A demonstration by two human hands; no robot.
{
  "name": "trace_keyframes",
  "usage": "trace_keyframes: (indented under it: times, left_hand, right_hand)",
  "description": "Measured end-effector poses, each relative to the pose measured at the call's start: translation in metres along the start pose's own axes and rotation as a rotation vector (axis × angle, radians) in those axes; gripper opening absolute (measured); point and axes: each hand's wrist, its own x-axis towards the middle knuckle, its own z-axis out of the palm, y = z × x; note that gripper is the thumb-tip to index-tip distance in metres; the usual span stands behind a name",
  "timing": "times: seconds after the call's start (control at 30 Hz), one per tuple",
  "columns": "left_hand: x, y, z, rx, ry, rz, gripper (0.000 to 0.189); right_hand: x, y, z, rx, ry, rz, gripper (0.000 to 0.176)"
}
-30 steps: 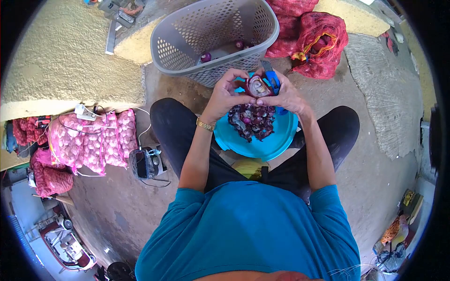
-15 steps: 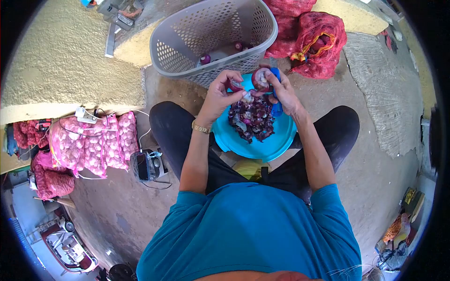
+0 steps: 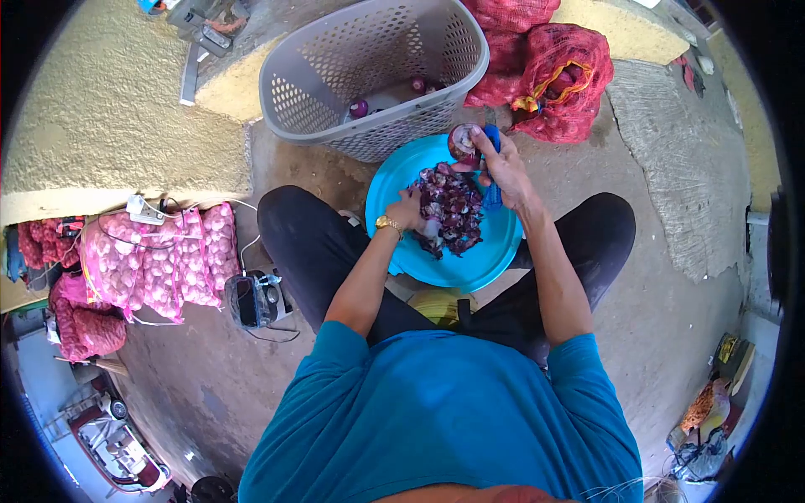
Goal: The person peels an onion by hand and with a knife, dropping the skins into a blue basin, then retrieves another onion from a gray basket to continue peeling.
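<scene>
My right hand (image 3: pixel 506 170) is closed around a partly peeled red onion (image 3: pixel 463 142) and a blue-handled knife (image 3: pixel 492 194). The onion's pale cut face shows, held above the far rim of a turquoise basin (image 3: pixel 387 180). Down inside the basin, my left hand (image 3: pixel 406 211) is at the left edge of a heap of dark purple onion skins (image 3: pixel 453 214). Its fingers blend into the skins, so I cannot tell what they hold. The basin sits between my knees.
A grey perforated laundry basket (image 3: pixel 377 126) with a few red onions (image 3: pixel 359 108) stands just beyond the basin. Red mesh sacks (image 3: pixel 570 80) lie to its right. At left are pink net sacks of bulbs (image 3: pixel 159 260), a power strip (image 3: pixel 146 210) and a small device (image 3: pixel 256 299).
My left hand has come away from the onion and dropped to the skins in the basin. My right hand still holds onion and knife, shifted slightly.
</scene>
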Motion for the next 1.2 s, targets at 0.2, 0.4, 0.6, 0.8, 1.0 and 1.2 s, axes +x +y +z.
trace_keyframes:
  times: [0.2,0.4,0.6,0.8,1.0,1.2]
  left_hand:
    - [-0.066,0.082,-0.097,-1.135,0.499,0.607,0.055]
    - [-0.076,0.101,-0.102,-1.251,0.773,0.67,0.047]
    - [-0.073,0.094,-0.107,-1.403,0.639,0.698,0.043]
    - [-0.084,0.094,-0.12,-1.448,0.59,0.741,0.053]
    - [-0.084,0.087,-0.125,-1.265,0.607,0.756,0.051]
    - [-0.096,0.091,-0.127,-1.047,0.865,0.843,0.04]
  right_hand:
    - [-0.002,0.003,0.008,0.043,0.092,-0.055,0.04]
    - [-0.004,0.008,0.02,0.138,0.116,-0.062,0.037]
    - [-0.001,0.01,0.016,0.096,0.109,-0.121,0.037]
    - [-0.003,0.003,0.013,0.103,0.011,-0.079,0.037]
    - [-0.006,-0.004,0.014,0.161,-0.093,-0.128,0.043]
    - [-0.009,-0.007,0.016,0.237,-0.105,-0.096,0.039]
